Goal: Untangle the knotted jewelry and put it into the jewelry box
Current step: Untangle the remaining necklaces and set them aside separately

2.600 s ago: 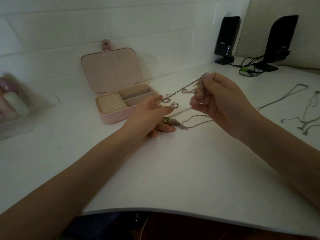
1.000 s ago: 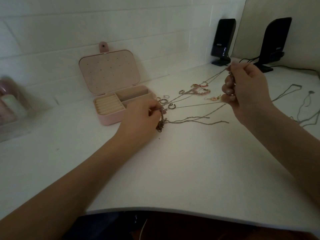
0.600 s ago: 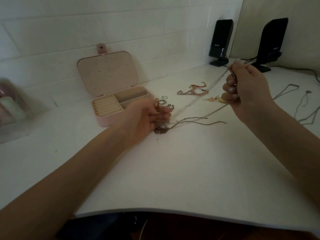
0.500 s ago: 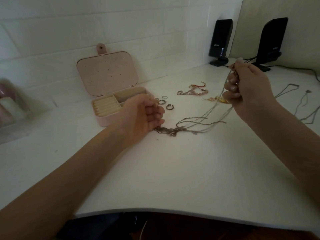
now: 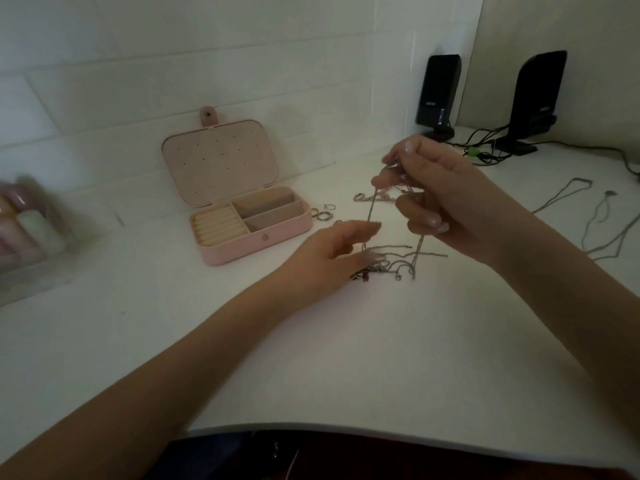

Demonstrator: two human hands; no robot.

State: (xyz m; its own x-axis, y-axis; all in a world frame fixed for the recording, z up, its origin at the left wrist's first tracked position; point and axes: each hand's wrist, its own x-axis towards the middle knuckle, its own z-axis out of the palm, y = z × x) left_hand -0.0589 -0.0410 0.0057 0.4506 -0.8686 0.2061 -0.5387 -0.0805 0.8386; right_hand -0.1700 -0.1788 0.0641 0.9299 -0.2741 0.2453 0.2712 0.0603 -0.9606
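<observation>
Nearby, two speakers; one jewelry box.

1. A pale pink jewelry box is being shown, its open lid dotted with rows of small dark holes.
2. Cream lining is being seen in the compartments.
3. Thin silver-grey chains are being displayed against a plain white table.
4. Silver rings are being seen beside the box.
5. Two black speakers with black cables are being shown, a green plug among them.
6. White tiles are being seen on the wall.
</observation>
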